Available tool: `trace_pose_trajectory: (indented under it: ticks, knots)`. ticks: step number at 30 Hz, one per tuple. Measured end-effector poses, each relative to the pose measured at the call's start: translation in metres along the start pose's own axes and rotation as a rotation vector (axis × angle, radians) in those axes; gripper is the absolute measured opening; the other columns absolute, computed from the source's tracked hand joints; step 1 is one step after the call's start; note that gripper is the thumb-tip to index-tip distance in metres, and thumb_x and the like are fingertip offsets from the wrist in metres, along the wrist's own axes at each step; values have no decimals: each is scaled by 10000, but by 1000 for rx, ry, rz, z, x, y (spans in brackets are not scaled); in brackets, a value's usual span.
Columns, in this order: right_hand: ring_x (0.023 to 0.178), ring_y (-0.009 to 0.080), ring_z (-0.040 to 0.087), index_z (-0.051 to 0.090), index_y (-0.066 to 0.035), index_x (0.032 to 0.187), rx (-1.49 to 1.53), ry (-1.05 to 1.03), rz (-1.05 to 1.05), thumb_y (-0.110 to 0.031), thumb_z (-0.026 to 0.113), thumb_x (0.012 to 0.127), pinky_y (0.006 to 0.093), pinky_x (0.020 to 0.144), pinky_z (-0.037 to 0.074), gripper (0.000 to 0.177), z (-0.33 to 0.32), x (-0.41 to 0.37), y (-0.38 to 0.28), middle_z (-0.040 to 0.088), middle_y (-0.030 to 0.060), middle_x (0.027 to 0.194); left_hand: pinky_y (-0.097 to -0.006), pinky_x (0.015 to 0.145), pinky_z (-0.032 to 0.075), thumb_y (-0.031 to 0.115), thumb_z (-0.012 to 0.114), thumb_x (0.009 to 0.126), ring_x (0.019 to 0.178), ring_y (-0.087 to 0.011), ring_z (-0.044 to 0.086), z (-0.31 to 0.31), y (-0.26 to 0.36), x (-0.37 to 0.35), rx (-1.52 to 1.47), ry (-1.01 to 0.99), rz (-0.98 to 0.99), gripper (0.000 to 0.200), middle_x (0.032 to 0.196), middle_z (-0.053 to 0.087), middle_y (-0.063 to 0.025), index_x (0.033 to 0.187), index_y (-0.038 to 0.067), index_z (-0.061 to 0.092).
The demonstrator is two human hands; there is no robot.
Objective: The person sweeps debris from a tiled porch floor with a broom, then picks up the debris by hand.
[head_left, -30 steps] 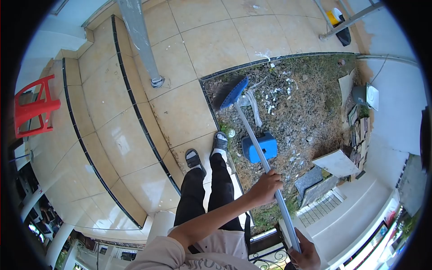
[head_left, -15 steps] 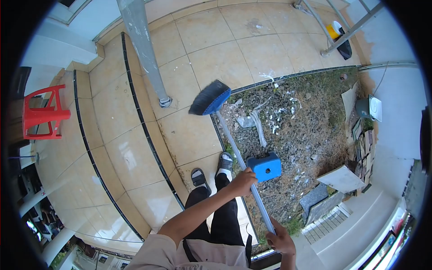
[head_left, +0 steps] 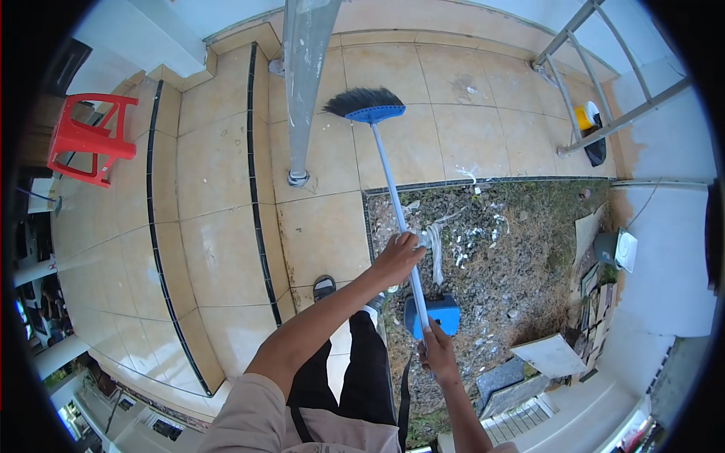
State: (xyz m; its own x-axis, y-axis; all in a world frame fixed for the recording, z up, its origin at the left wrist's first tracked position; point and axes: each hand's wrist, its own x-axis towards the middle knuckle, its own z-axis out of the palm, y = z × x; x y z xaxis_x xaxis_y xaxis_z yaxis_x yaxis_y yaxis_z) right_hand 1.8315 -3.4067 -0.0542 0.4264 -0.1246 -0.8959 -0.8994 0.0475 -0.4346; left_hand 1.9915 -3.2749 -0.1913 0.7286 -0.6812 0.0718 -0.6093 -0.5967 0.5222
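Note:
Both my hands hold a broom with a pale blue handle [head_left: 391, 198]. My left hand [head_left: 398, 257] grips the handle about midway. My right hand [head_left: 438, 351] grips it nearer its end, close to my body. The blue broom head [head_left: 366, 104] with dark bristles points away from me over the beige tiled floor [head_left: 453, 128], just right of a grey pole [head_left: 306, 75]. A blue plastic box-like thing [head_left: 436, 313] lies on the gravel bed [head_left: 521, 249] beside my right hand. One sandalled foot [head_left: 323, 287] stands on the tile by the bed's edge.
A red plastic chair [head_left: 87, 136] stands at the far left beyond the tiled steps [head_left: 219, 249]. A metal ladder [head_left: 596, 68] and a yellow container [head_left: 585, 117] are at the upper right. Loose slabs [head_left: 555, 355] and white debris lie on the gravel.
The broom head has swung from the gravel bed leftward and away onto the tiled floor. My hands moved along with the handle, and the view has tilted up.

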Motion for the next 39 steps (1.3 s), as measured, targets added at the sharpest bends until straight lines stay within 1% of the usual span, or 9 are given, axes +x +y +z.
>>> trace_pose_trajectory:
  ticks: [5, 9, 17, 19, 23, 27, 32, 36, 39]
  knots:
    - [429, 78, 416, 450, -127, 1353, -45, -14, -255, -274, 438, 947, 233, 357, 329, 432, 78, 193, -158, 481, 8, 624, -440, 961, 382, 83, 714, 680, 1166, -349, 400, -60, -45, -39, -218, 160, -443, 680, 1219, 410, -158, 1288, 73, 409]
    - [439, 57, 362, 434, -122, 933, -3, -74, -129, -333, 474, 940, 219, 362, 310, 215, 104, 286, -280, 463, 10, 651, -447, 928, 414, 112, 699, 704, 1127, -378, 435, -35, -47, -151, -344, 91, -641, 602, 1205, 423, -174, 1242, 52, 437]
    - [414, 73, 365, 491, -175, 1048, -30, 150, 183, -392, 477, 927, 225, 361, 310, 248, 23, 97, -38, 447, -3, 617, -431, 876, 434, 110, 681, 732, 1046, -369, 504, -33, -8, -241, -705, 136, -866, 460, 1122, 485, -189, 1146, 36, 495]
    - [401, 75, 396, 484, -150, 1270, 33, 206, 224, -332, 455, 951, 235, 345, 313, 368, 10, -9, 20, 436, 0, 578, -427, 859, 438, 112, 677, 734, 1006, -361, 522, -34, -10, -232, -702, 183, -799, 421, 1075, 509, -183, 1112, 27, 513]
    - [358, 85, 363, 493, -147, 1213, -5, 336, 311, -305, 431, 960, 240, 314, 278, 305, 7, -153, 125, 413, 6, 538, -419, 845, 447, 107, 676, 730, 971, -352, 534, -33, 6, -191, -665, 100, -636, 394, 1059, 529, -172, 1090, 35, 533]
    - [390, 69, 386, 463, -83, 1311, 59, 381, 301, -263, 412, 964, 231, 336, 298, 394, 10, -164, 125, 426, -3, 565, -466, 895, 429, 91, 684, 708, 1137, -361, 453, -27, 52, -114, -620, 2, -209, 433, 1190, 474, -157, 1118, 74, 544]
    - [406, 62, 384, 389, -75, 1390, 117, 345, 6, -206, 387, 944, 228, 343, 310, 465, 6, -12, 31, 456, 4, 590, -584, 1008, 320, 81, 644, 739, 1251, -313, 383, 13, 80, 8, -316, -75, 437, 364, 1204, 481, -130, 1099, 122, 601]
    - [438, 76, 416, 492, -35, 1247, 4, 266, -227, -157, 390, 921, 245, 373, 324, 363, -21, 147, -102, 465, 7, 607, -608, 992, 334, 142, 681, 711, 1108, -253, 477, 27, 6, 144, 122, -477, 313, 215, 1003, 568, -54, 925, 127, 663]
    - [446, 115, 441, 549, -8, 954, 159, 128, -284, -132, 418, 889, 283, 387, 357, 191, -34, 229, -184, 485, 35, 598, -617, 1025, 296, 135, 669, 724, 1330, -316, 319, 22, -62, 219, 219, -307, 143, 312, 1208, 518, -106, 1031, 130, 614]
